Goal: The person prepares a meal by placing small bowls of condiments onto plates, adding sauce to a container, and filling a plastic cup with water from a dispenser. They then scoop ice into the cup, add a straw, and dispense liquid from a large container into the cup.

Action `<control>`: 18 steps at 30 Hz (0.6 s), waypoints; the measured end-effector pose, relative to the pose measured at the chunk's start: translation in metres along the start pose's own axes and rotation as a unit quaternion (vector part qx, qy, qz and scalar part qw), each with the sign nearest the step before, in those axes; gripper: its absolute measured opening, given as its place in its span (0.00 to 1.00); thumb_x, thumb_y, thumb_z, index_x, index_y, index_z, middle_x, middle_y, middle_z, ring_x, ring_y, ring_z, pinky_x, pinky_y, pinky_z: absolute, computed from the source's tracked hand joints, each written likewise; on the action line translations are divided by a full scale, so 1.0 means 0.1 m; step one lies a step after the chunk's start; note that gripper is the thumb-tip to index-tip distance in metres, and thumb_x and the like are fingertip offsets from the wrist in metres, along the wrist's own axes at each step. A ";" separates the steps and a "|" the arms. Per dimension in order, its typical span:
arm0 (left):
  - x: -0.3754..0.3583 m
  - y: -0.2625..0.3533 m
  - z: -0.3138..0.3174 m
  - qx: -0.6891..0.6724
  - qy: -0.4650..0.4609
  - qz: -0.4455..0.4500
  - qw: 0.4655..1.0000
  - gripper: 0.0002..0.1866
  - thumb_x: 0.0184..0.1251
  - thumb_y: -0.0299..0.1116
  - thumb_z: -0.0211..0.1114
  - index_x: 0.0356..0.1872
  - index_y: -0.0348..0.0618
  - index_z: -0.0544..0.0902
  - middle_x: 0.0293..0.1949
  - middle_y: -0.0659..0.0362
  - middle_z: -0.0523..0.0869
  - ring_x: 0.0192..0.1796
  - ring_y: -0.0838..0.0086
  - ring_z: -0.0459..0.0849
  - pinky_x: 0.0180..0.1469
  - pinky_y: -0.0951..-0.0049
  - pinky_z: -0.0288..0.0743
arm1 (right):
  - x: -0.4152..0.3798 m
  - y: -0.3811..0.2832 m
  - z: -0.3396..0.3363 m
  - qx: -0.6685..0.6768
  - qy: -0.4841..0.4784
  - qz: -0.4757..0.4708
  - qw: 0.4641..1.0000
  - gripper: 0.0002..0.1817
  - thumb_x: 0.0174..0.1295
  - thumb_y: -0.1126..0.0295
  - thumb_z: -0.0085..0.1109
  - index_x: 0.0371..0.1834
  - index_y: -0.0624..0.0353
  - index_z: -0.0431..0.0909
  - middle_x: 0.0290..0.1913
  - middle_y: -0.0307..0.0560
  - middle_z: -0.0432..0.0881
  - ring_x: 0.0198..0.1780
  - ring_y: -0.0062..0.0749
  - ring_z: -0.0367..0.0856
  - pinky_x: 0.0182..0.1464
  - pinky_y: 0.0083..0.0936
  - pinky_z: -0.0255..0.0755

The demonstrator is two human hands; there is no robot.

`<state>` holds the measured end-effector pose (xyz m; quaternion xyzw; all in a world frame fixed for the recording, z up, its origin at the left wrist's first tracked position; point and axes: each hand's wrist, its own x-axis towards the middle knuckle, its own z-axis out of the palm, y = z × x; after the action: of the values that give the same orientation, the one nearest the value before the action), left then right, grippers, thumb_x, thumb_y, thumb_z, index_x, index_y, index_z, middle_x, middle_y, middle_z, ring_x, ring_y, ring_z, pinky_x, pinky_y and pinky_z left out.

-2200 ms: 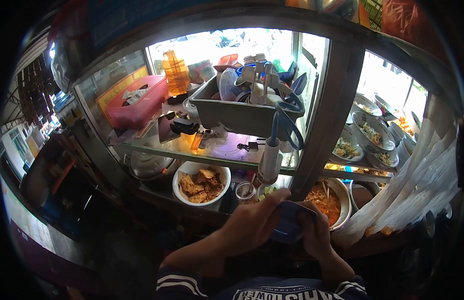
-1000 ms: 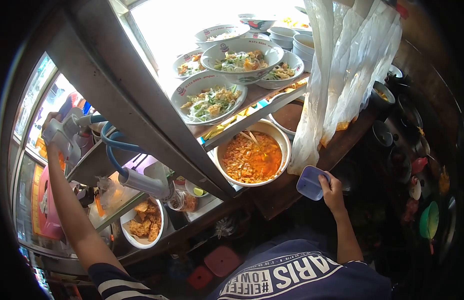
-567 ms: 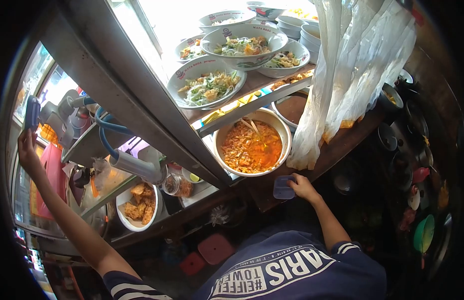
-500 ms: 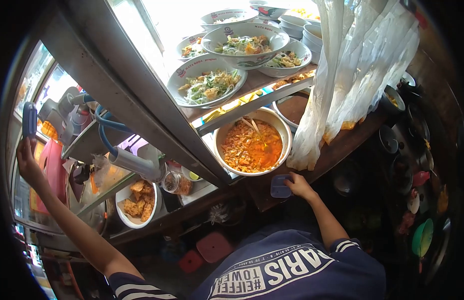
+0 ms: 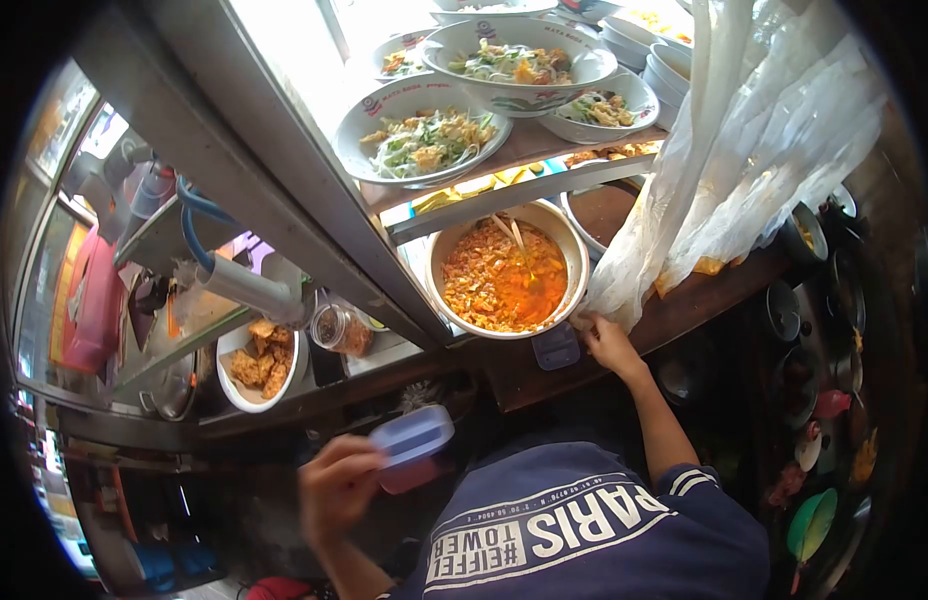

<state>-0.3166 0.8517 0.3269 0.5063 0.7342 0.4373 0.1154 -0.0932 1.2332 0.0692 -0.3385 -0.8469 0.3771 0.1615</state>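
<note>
My left hand (image 5: 339,490), blurred by motion, is closed around one end of a small rectangular plastic box or lid with a blue rim (image 5: 414,437). It is in front of my body, below the counter edge. On the right, my right hand (image 5: 612,348) is at the edge of the wooden counter, fingers bent, fingertips by the lower edge of the plastic sheet (image 5: 674,235). Just left of it, a small clear bluish plastic box (image 5: 556,347) lies on the counter. What those fingers grip is hidden. The big bowl of orange-red stew (image 5: 504,275) stands right behind.
Bowls of noodles and vegetables (image 5: 424,140) are stacked on the shelf above. A metal post (image 5: 284,130) slants across the left. Fried pieces fill a white bowl (image 5: 259,370), with a spice jar (image 5: 339,328) beside it. A dark brown pot (image 5: 604,212) stands behind the sheet.
My left hand has swung from the far left shelf to in front of my body with the blue-rimmed plastic piece. My right hand has moved slightly up, towards the plastic sheet, beside the clear box.
</note>
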 end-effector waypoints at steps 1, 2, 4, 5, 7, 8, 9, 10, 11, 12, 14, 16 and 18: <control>0.03 -0.12 0.32 -0.019 -0.032 -0.014 0.999 0.10 0.50 0.17 0.68 0.35 0.38 0.84 0.36 0.55 0.85 0.37 0.67 0.85 0.38 0.74 0.78 | 0.00 0.06 -0.06 -0.002 -0.008 -0.003 1.000 0.24 0.61 0.70 0.57 0.62 0.63 0.70 0.29 0.55 0.83 0.25 0.36 0.83 0.35 0.32 0.77; 0.04 -0.27 0.63 -0.053 -0.052 -0.024 0.997 0.08 0.52 0.17 0.67 0.34 0.37 0.83 0.36 0.55 0.84 0.38 0.66 0.85 0.40 0.72 0.78 | 0.00 0.11 -0.11 -0.048 0.009 0.001 0.999 0.26 0.62 0.70 0.56 0.64 0.63 0.67 0.29 0.55 0.83 0.25 0.36 0.83 0.34 0.32 0.77; -0.01 -0.57 1.17 -0.069 -0.063 -0.033 0.995 0.06 0.54 0.18 0.66 0.34 0.36 0.82 0.36 0.54 0.82 0.40 0.62 0.84 0.43 0.70 0.77 | -0.01 0.23 -0.22 -0.114 0.043 0.008 0.993 0.30 0.62 0.70 0.56 0.68 0.64 0.62 0.30 0.57 0.83 0.25 0.37 0.84 0.33 0.32 0.78; -0.03 -0.70 1.38 -0.069 -0.061 -0.033 0.995 0.06 0.54 0.18 0.66 0.34 0.36 0.82 0.36 0.54 0.82 0.40 0.62 0.84 0.43 0.70 0.77 | -0.05 0.28 -0.29 -0.115 0.041 0.007 0.993 0.30 0.62 0.70 0.56 0.68 0.64 0.62 0.30 0.57 0.83 0.25 0.37 0.84 0.33 0.32 0.78; -0.06 -0.90 1.72 -0.052 -0.038 -0.009 0.998 0.06 0.54 0.19 0.65 0.34 0.36 0.81 0.38 0.53 0.81 0.42 0.58 0.82 0.44 0.67 0.77 | -0.11 0.33 -0.51 -0.109 0.033 0.097 0.989 0.31 0.62 0.69 0.56 0.68 0.67 0.61 0.30 0.58 0.83 0.23 0.38 0.84 0.31 0.32 0.78; -0.07 -0.96 1.84 -0.052 -0.036 -0.010 0.998 0.06 0.54 0.19 0.65 0.34 0.36 0.81 0.38 0.53 0.81 0.42 0.58 0.82 0.44 0.67 0.77 | -0.12 0.38 -0.62 -0.123 0.041 0.143 0.981 0.30 0.62 0.68 0.56 0.66 0.70 0.61 0.31 0.59 0.83 0.21 0.39 0.83 0.27 0.33 0.79; -0.08 -1.00 1.95 -0.018 -0.032 0.016 0.999 0.07 0.54 0.19 0.65 0.35 0.36 0.80 0.40 0.52 0.80 0.44 0.57 0.81 0.45 0.65 0.77 | -0.16 0.51 -0.69 -0.225 0.099 0.153 0.957 0.19 0.63 0.69 0.55 0.54 0.71 0.73 0.26 0.58 0.83 0.18 0.38 0.82 0.24 0.32 0.78; -0.08 -1.04 2.04 0.017 -0.025 0.041 0.999 0.07 0.55 0.19 0.64 0.35 0.35 0.80 0.41 0.51 0.80 0.45 0.56 0.80 0.45 0.64 0.77 | -0.17 0.04 -0.94 -0.215 0.023 0.225 0.950 0.14 0.63 0.69 0.54 0.45 0.71 0.76 0.23 0.57 0.82 0.18 0.35 0.82 0.24 0.30 0.78; -0.08 -1.09 2.13 0.017 -0.020 0.039 0.999 0.07 0.55 0.19 0.64 0.35 0.35 0.80 0.41 0.51 0.80 0.45 0.56 0.80 0.45 0.64 0.77 | -0.16 -0.53 -1.21 -0.203 -0.053 0.294 0.933 0.12 0.64 0.70 0.54 0.36 0.71 0.79 0.19 0.55 0.81 0.17 0.33 0.82 0.23 0.29 0.77; -0.10 -1.12 2.21 0.037 -0.019 0.040 0.998 0.07 0.55 0.20 0.64 0.36 0.36 0.79 0.43 0.50 0.79 0.47 0.56 0.80 0.46 0.63 0.77 | -0.11 -0.61 -1.23 -0.073 -0.025 0.240 0.968 0.14 0.65 0.70 0.53 0.26 0.69 0.80 0.15 0.50 0.79 0.16 0.27 0.80 0.21 0.25 0.75; -0.16 -1.21 2.34 0.061 -0.023 0.040 0.997 0.08 0.55 0.20 0.63 0.38 0.36 0.78 0.47 0.48 0.78 0.49 0.55 0.79 0.47 0.61 0.78 | 0.12 -1.30 -1.21 0.001 0.030 0.115 0.993 0.11 0.63 0.68 0.55 0.29 0.64 0.82 0.16 0.45 0.80 0.16 0.30 0.79 0.23 0.28 0.71; -0.19 -1.27 2.45 0.066 -0.014 0.034 0.997 0.08 0.56 0.20 0.62 0.38 0.36 0.78 0.48 0.48 0.77 0.49 0.54 0.79 0.47 0.61 0.78 | 0.52 -1.48 -1.00 -0.060 0.044 -0.001 0.997 0.10 0.61 0.67 0.59 0.30 0.63 0.83 0.19 0.48 0.82 0.21 0.36 0.82 0.29 0.30 0.73; -0.21 -1.30 2.51 0.072 -0.004 0.028 0.997 0.08 0.56 0.20 0.62 0.38 0.35 0.78 0.48 0.47 0.77 0.49 0.54 0.78 0.47 0.61 0.78 | 1.13 -1.30 -0.61 -0.080 0.090 -0.162 0.979 0.07 0.62 0.69 0.59 0.33 0.60 0.84 0.20 0.42 0.82 0.19 0.28 0.80 0.25 0.26 0.72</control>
<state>-0.2366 0.9523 0.0738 0.5353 0.7490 0.3843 0.0690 -0.2009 1.2809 0.2090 -0.2407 -0.9000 0.2452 0.2682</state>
